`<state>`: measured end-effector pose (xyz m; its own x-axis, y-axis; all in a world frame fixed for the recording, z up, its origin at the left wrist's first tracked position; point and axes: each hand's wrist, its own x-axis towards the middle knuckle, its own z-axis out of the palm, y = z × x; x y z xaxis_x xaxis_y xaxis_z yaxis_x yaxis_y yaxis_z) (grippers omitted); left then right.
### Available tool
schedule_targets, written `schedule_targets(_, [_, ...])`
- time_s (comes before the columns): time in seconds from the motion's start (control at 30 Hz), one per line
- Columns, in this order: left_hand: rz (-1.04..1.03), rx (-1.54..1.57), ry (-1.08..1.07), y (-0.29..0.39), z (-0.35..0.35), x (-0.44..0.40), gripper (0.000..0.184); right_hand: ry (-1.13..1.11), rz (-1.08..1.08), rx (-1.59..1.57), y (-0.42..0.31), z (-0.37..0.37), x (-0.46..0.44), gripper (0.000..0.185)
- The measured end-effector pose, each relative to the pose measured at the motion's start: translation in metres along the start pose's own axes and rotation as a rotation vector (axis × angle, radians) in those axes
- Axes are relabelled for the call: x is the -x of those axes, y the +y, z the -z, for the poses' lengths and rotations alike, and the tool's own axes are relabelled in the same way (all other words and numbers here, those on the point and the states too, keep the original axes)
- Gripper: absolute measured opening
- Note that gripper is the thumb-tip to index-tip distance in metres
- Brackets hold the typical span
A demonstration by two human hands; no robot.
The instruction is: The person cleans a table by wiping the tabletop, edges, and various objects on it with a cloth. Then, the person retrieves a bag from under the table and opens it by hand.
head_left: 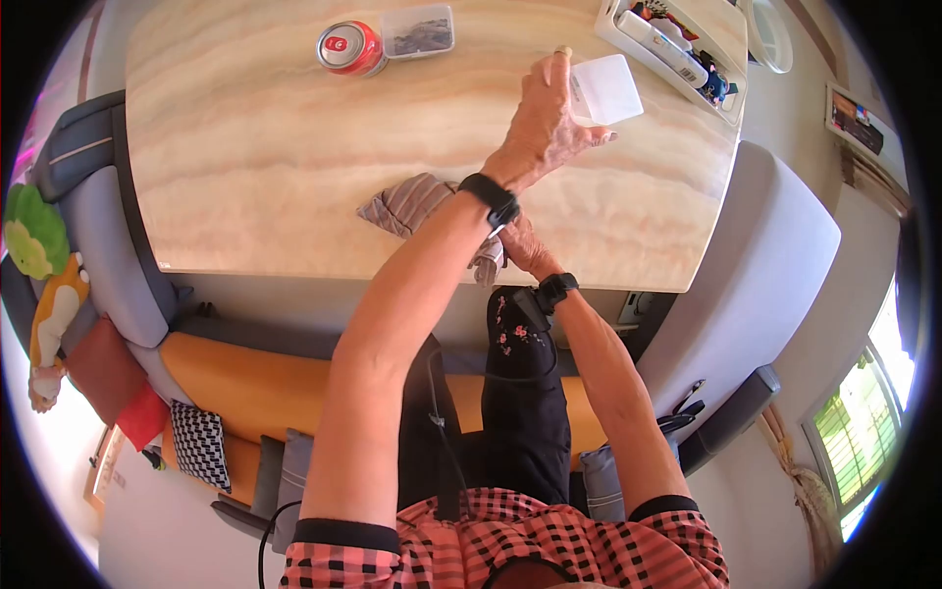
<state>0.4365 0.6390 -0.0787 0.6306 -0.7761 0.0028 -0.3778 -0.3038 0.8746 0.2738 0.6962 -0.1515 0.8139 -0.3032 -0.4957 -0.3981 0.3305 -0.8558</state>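
My left hand (551, 116) reaches across the table with thumb and fingers spread apart. It is right at a translucent white plastic container or lid (610, 90); whether the fingers touch it is hard to see. Closer to the table's front edge, my right hand (528, 245) is closed on a striped brown cloth (412, 201). A bunched end of that cloth hangs at the edge, and my left wrist hides its middle. Some of my right fingers are also hidden.
On the marbled table (294, 187) stand a red drink can (350, 49) and a clear plastic box (419, 33) with dark contents. A white organizer tray (677, 54) holds bottles and small items at the back right. A grey chair (751, 236) is at the right side.
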Motion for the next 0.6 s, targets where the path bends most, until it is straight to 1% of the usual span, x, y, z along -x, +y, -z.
schedule_targets(0.03, [-0.007,-0.007,0.005,-0.001,0.009,0.004,0.096,-0.029,0.040,-0.020,-0.005,-0.002,-0.001,0.042])
schedule_targets(0.1, [-0.135,-0.129,0.110,-0.011,0.033,0.014,0.093,0.047,-0.047,0.050,-0.025,-0.006,0.006,0.036])
schedule_targets(0.13, [-0.200,-0.190,0.163,-0.019,0.049,0.020,0.091,0.004,-0.036,0.063,-0.028,-0.005,0.005,0.034])
schedule_targets(0.2, [-0.201,-0.335,0.255,-0.033,0.085,0.029,0.078,-0.043,-0.227,-0.067,-0.035,-0.006,0.000,0.032])
schedule_targets(0.27, [0.176,-0.036,0.233,-0.044,0.108,0.033,0.072,-0.021,-0.040,0.042,-0.036,-0.007,0.002,0.033])
schedule_targets(0.3, [0.365,0.114,0.224,-0.048,0.115,0.036,0.069,-0.017,0.001,0.071,-0.037,-0.008,0.003,0.033])
schedule_targets(0.37, [0.409,0.259,0.296,-0.057,0.114,0.033,0.064,-0.006,0.083,0.128,-0.038,-0.009,0.005,0.034])
schedule_targets(0.4, [0.427,0.337,0.331,-0.063,0.109,0.028,0.061,-0.004,0.088,0.135,-0.037,-0.010,0.005,0.034])
schedule_targets(0.47, [0.259,0.115,0.390,-0.096,0.088,0.017,0.059,-0.005,0.075,0.170,-0.032,-0.006,0.005,0.034])
schedule_targets(0.5, [0.175,0.001,0.416,-0.097,0.085,0.012,0.057,-0.008,0.059,0.194,-0.030,-0.005,0.004,0.034])
schedule_targets(0.6, [0.316,-0.081,0.353,-0.093,0.067,0.003,0.055,-0.003,0.080,0.175,-0.029,-0.007,0.005,0.034])
